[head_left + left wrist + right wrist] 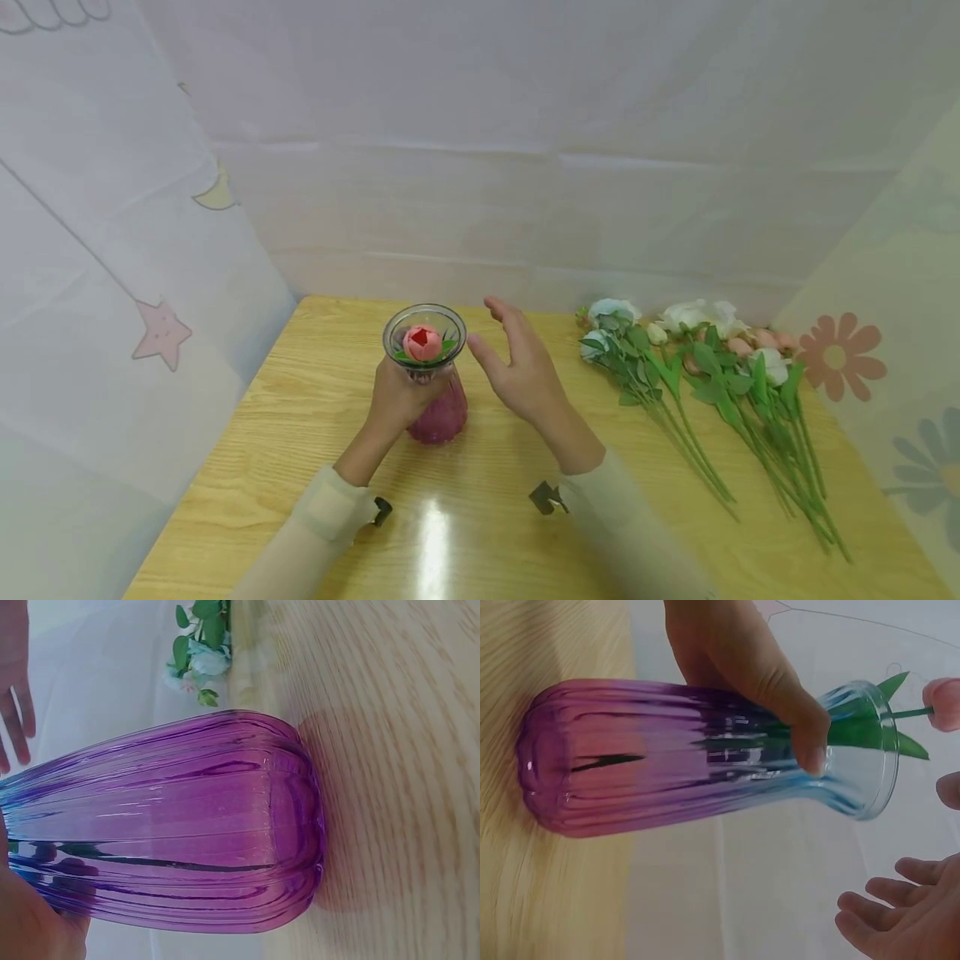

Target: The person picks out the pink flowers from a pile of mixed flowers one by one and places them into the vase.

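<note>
Your left hand curls round the neck of the ribbed purple-to-blue glass vase, which stands on the wooden table. A pink tulip sits inside, its bloom above the rim. Your right hand hangs just beside it, fingers extended, thumb apart, holding nothing. Blue flowers and white flowers lie to your right.

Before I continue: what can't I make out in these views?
Head: lower stem of the pink flower, hidden beneath its bloom.
Head: exact number of loose flowers, which overlap.
Left wrist: mouth of the vase, cut off by the left edge.
Right wrist: most fingers of the left hand, obscured behind the vase.
</note>
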Motion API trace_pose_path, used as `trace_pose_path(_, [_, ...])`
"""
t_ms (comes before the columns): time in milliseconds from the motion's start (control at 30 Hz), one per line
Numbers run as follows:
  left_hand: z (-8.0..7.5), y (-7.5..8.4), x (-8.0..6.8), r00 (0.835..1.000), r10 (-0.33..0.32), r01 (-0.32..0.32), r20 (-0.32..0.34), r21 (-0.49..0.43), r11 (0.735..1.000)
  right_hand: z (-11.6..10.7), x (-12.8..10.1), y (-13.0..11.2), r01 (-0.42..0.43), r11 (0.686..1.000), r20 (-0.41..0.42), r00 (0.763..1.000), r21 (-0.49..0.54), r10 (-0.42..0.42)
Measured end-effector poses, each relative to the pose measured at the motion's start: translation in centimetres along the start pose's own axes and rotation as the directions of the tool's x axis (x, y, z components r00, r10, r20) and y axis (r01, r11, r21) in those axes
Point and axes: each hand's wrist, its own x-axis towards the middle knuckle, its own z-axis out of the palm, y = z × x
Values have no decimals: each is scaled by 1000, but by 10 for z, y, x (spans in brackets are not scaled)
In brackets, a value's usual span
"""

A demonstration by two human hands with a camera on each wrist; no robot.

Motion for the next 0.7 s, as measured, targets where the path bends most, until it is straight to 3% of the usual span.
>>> trace_pose_path(167, [0, 0, 0, 1000, 9, -9, 1, -9, 1000, -7, -6, 10, -44, 999, 2, 999, -16, 44])
trace_pose_path(700, [0, 4, -1, 999, -51, 51, 5, -25, 998, -34, -24, 48, -133, 989, -24, 991, -61, 132])
